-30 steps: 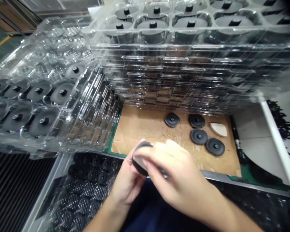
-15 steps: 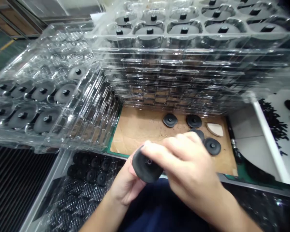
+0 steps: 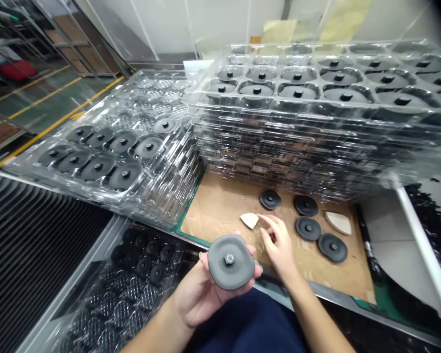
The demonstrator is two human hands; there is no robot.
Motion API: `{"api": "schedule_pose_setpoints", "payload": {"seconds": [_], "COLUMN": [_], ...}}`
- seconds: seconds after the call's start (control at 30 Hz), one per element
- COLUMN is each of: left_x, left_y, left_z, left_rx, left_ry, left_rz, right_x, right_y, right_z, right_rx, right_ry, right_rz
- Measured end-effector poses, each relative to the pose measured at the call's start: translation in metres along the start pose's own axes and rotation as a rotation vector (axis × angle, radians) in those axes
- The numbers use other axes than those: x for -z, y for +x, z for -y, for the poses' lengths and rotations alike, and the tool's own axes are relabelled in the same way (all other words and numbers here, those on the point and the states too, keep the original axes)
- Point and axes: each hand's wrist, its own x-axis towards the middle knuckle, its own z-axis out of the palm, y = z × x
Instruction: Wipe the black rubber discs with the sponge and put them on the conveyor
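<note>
My left hand (image 3: 202, 291) holds a dark grey rounded disc (image 3: 238, 277) with a small raised stud at its centre, stud side up. Its fingers curl round the disc from below. My right hand (image 3: 281, 247) is over the cardboard sheet (image 3: 215, 206), thumb and fingers apart, gripping nothing. One fingertip is at the corner of a small cream wedge-shaped piece (image 3: 249, 221); whether they touch I cannot tell. Past this hand, several similar discs lie on the cardboard, among them a disc (image 3: 270, 199) and another disc (image 3: 332, 247). A larger cream piece (image 3: 338, 223) lies at the right.
Tall stacks of clear plastic trays (image 3: 279, 142) stand behind the cardboard and at left, where a tray (image 3: 77, 179) holds several discs. A lower tray (image 3: 132, 289) with dark parts sits at front left. A white bin wall (image 3: 422, 250) and small black parts (image 3: 428, 215) are at right.
My right hand has left the disc and moved to the cardboard, where the small cream piece now lies. My left hand now holds the disc flatter. The view has tilted up.
</note>
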Motion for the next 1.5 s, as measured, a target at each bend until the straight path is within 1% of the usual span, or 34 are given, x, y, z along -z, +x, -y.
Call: {"api": "schedule_pose_setpoints", "payload": {"seconds": [0.1,0.23,0.3,0.37,0.4,0.47,0.5,0.57,0.6,0.63,0.67,0.7,0.77,0.87,0.93,0.97,1.0,1.07,1.1,1.13,1.17,1.2,1.27,1.33,1.4,1.5], "left_x": [0.001,0.002,0.001,0.001,0.001,0.003,0.005,0.01,0.012,0.013,0.014,0.013,0.011,0.008,0.008,0.008,0.009,0.01,0.01,0.011,0.011,0.01,0.01,0.009,0.007,-0.006], "left_y": [-0.003,-0.009,-0.015,-0.023,-0.027,-0.035,-0.038,-0.042,-0.042,-0.042,-0.042,-0.042,-0.042,-0.045,-0.049,-0.051,-0.053,-0.056,-0.056,-0.057,-0.056,-0.055,-0.049,-0.042,-0.033,-0.022], "left_z": [0.003,0.008,0.013,0.018,0.021,0.027,0.029,0.032,0.032,0.032,0.031,0.03,0.028,0.025,0.025,0.024,0.024,0.023,0.022,0.021,0.019,0.016,0.008,-0.002,-0.012,-0.033], "left_rx": [0.018,0.043,0.04,-0.012,-0.076,-0.28,-0.408,-0.668,-0.77,-0.843,-0.894,-0.925,-0.955,-0.979,-0.957,-0.934,-0.904,-0.84,-0.81,-0.778,-0.738,-0.687,-0.554,-0.403,-0.28,-0.166], "left_ry": [-0.008,0.011,0.043,0.107,0.163,0.388,0.569,1.011,1.219,1.387,1.506,1.579,1.64,1.671,1.668,1.656,1.638,1.601,1.595,1.602,1.62,1.643,1.671,1.638,1.588,1.614], "left_rz": [0.06,0.133,0.148,0.13,0.116,0.108,0.115,0.148,0.167,0.182,0.195,0.208,0.213,0.193,0.166,0.15,0.132,0.081,0.054,0.028,0.0,-0.033,-0.101,-0.146,-0.182,-0.276], "right_x": [0.01,0.026,0.03,0.03,0.03,0.027,0.026,0.025,0.025,0.027,0.029,0.032,0.04,0.051,0.055,0.055,0.054,0.049,0.045,0.04,0.034,0.029,0.017,0.006,-0.004,-0.012], "right_y": [-0.022,-0.042,-0.05,-0.059,-0.063,-0.071,-0.075,-0.081,-0.084,-0.087,-0.09,-0.094,-0.101,-0.112,-0.116,-0.116,-0.115,-0.109,-0.105,-0.1,-0.094,-0.088,-0.075,-0.064,-0.054,-0.039], "right_z": [0.007,0.02,0.024,0.027,0.028,0.03,0.031,0.034,0.036,0.038,0.04,0.043,0.05,0.064,0.078,0.085,0.092,0.104,0.107,0.107,0.104,0.099,0.084,0.067,0.053,0.039], "right_rx": [-0.032,-0.072,-0.089,-0.094,-0.092,-0.084,-0.079,-0.069,-0.062,-0.054,-0.045,-0.037,-0.027,-0.015,0.018,0.046,0.078,0.124,0.102,0.046,-0.033,-0.121,-0.257,-0.31,-0.346,-0.339], "right_ry": [0.051,0.107,0.124,0.139,0.143,0.147,0.148,0.152,0.155,0.156,0.156,0.156,0.157,0.198,0.299,0.358,0.412,0.48,0.53,0.604,0.694,0.787,0.931,0.973,0.984,0.942], "right_rz": [0.06,0.148,0.162,0.171,0.172,0.163,0.157,0.144,0.135,0.123,0.107,0.083,0.017,-0.083,-0.11,-0.093,-0.049,0.115,0.197,0.264,0.301,0.311,0.294,0.3,0.335,0.395]}}
